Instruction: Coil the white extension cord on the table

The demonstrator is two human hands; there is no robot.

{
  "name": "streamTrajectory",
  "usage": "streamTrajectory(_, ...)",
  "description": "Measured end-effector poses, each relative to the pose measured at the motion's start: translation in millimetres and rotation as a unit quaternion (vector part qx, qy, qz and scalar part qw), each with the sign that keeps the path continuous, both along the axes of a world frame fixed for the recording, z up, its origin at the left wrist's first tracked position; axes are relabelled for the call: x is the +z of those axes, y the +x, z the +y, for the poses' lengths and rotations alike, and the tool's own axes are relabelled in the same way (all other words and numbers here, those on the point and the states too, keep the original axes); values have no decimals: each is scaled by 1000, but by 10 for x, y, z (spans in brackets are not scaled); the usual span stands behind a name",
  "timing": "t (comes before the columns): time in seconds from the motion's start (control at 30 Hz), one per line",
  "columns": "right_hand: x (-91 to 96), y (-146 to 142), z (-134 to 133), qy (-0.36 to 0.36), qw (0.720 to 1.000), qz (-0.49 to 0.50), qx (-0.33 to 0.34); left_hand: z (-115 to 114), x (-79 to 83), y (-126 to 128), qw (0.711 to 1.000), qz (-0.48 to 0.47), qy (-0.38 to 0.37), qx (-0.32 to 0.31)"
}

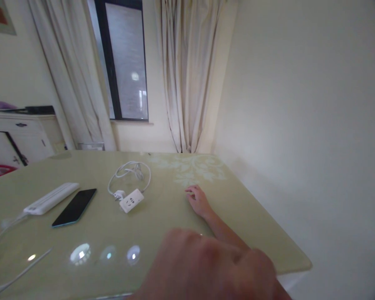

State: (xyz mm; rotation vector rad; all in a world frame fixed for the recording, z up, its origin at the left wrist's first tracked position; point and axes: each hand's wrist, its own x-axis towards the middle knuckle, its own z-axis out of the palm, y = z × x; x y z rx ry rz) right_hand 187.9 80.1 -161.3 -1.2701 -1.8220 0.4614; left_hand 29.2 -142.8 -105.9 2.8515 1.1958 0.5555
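My right hand (200, 202) rests on the table, its fingers loosely curled and apart, with nothing visible in them. The nearest object to it is a white extension socket (131, 201), a little way to its left. A plug (119, 195) touches or lies against that socket, and its white cord (150, 173) loops behind. Close to the camera, my left hand (209, 266) looms large and blurred over part of my right forearm. Its knuckles are bent, while its fingers are hidden, so whatever it might hold does not show.
On the left of the glossy green table (162, 250) lie a black phone (75, 207) and a long white power strip (51, 198). A loose white cable (21, 273) runs along the near left. A plain wall (300, 125) borders the right side; curtains (190, 75) hang behind.
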Motion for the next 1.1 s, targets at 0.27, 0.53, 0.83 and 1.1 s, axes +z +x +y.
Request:
streamTrajectory(0.27,1,-12,-22,-3,1000,-8,-2,1844,376,-524,955,37,21,293)
streamTrajectory(0.53,19,-36,-32,-12,999,-33,-24,2283,-244,-1028,932,66,19,357)
streamTrajectory(0.83,79,-61,-47,-1,1000,-23,-11,2021,-308,-532,992,57,28,113)
streamTrajectory(1.1,109,-66,-109,18,996,-86,28,1882,-380,-265,997,41,71,-3)
